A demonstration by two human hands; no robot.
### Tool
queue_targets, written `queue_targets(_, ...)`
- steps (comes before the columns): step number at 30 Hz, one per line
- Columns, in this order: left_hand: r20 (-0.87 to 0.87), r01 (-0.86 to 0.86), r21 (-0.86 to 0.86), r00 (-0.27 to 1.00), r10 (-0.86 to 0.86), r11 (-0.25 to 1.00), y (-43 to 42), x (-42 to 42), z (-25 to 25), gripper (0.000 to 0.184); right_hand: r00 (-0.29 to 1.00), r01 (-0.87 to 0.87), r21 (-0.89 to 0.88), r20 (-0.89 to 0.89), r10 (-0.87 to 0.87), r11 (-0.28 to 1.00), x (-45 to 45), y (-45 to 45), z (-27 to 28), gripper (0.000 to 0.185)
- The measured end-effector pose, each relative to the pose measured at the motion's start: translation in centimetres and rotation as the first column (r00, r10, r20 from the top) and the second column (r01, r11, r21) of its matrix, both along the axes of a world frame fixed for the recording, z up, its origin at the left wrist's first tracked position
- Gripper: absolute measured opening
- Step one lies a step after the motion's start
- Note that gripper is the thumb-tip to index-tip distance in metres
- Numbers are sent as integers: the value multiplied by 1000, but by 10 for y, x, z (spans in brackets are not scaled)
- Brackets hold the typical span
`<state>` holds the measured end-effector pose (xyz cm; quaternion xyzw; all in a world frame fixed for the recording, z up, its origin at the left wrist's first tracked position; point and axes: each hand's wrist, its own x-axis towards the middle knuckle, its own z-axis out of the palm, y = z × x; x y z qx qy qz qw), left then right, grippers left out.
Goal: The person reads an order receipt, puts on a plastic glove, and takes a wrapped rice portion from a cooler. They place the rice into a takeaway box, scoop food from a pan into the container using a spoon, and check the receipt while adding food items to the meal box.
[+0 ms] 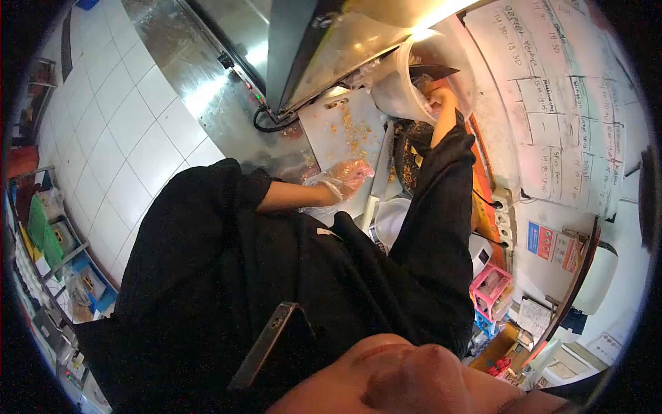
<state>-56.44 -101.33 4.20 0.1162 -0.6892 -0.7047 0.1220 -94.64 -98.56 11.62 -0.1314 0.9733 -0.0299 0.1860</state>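
My left hand (pixel 349 176), in a clear plastic glove, is over the near part of a white cutting board (pixel 324 131). Its fingers look loosely stretched out, and nothing shows in them. Brown and orange crumbs (pixel 353 132) are scattered over the board. Along the board's right edge lies a long knife (pixel 381 162) with a white handle. My right hand (pixel 443 101) reaches into a translucent plastic bucket (pixel 398 86) tipped on its side. The fingers there are curled and partly hidden. Right above them shows a dark, pointed, blade-like piece (pixel 436 70); its link to the hand is unclear.
A dark tray (pixel 412 155) with crumbs sits under my right forearm. Closer to me is a white round container (pixel 391 219). A metal counter (pixel 276 148) extends left, below a metal hood. Power sockets (pixel 503 221) and handwritten sheets (pixel 558 103) are on the right wall.
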Motion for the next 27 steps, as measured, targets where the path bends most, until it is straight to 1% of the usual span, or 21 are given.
queue_targets(1, -14, 13, 19, 1000, -12, 1000, -6, 3, 11, 12, 1000, 7, -37, -8, -7, 999, -3, 1, 6, 22)
queue_targets(2, -29, 28, 39, 999, -27, 999, -9, 6, 20, 14, 1000, 22, -82, -16, -23, 996, -7, 2, 13, 22)
queue_targets(4, -39, 18, 68, 999, -15, 998, -9, 6, 16, 14, 998, 23, -189, -52, -34, 982, -16, 6, 27, 23)
queue_targets(6, -50, 9, 95, 999, -4, 995, -11, 6, 17, 15, 990, -14, -262, -138, -23, 965, -34, 21, 27, 22)
queue_targets(7, -32, 15, 43, 999, -14, 999, -14, 7, 20, 15, 977, -60, -336, -212, -14, 940, -27, 21, 37, 21)
queue_targets(8, -12, 24, -10, 1000, -24, 1000, -15, 10, 24, 15, 989, -26, -344, -145, -26, 939, -12, 23, 58, 21)
queue_targets(9, -19, 32, -7, 999, -32, 999, -16, 13, 27, 15, 988, -21, -342, -151, -33, 940, -14, 30, 60, 21)
queue_targets(11, -105, 20, -10, 994, -21, 1000, -17, 18, 32, 15, 992, -48, -450, -125, -10, 892, -10, 40, 65, 20)
queue_targets(12, -110, 26, -10, 994, -27, 1000, -17, 20, 33, 15, 991, -45, -449, -130, -16, 892, -11, 47, 61, 20)
queue_targets(14, -91, 69, 7, 993, -68, 998, -18, 23, 33, 15, 993, 90, -695, 4, -122, 713, -4, 53, 62, 23)
queue_targets(15, -95, 72, 8, 993, -71, 997, -18, 24, 32, 15, 992, 89, -694, -1, -125, 714, -2, 55, 64, 23)
queue_targets(17, -80, 85, -24, 993, -87, 996, -20, 26, 35, 15, 978, 161, -669, 8, -209, 725, 10, 57, 69, 25)
queue_targets(18, -83, 87, -22, 993, -88, 996, -20, 26, 37, 15, 977, 160, -668, 4, -211, 726, 15, 56, 72, 25)
queue_targets(20, -93, 74, -61, 992, -80, 995, -21, 27, 41, 16, 968, 225, -744, 94, -234, 630, 12, 62, 69, 26)
queue_targets(21, -96, 74, -59, 992, -80, 995, -21, 27, 44, 16, 968, 222, -743, 91, -234, 631, 9, 64, 68, 26)
queue_targets(22, -108, 88, -10, 990, -88, 996, -21, 28, 46, 15, 978, 89, -713, -69, -196, 695, 7, 65, 67, 25)
queue_targets(23, -119, 103, 39, 988, -98, 994, -20, 28, 48, 15, 974, 26, -689, -146, -174, 724, 6, 69, 67, 24)
queue_targets(24, -119, 107, 39, 988, -102, 993, -20, 28, 49, 15, 963, -35, -659, -224, -152, 751, 4, 73, 66, 24)
queue_targets(25, -117, 99, 23, 989, -96, 995, -19, 27, 50, 16, 987, 42, -810, -58, -151, 585, 20, 70, 79, 28)
queue_targets(26, -115, 90, 7, 989, -88, 996, -18, 27, 50, 16, 988, 139, -909, 103, -111, 394, 35, 69, 87, 31)
queue_targets(27, -116, 91, 8, 989, -90, 996, -17, 27, 52, 16, 988, 139, -908, 102, -113, 394, 44, 69, 91, 31)
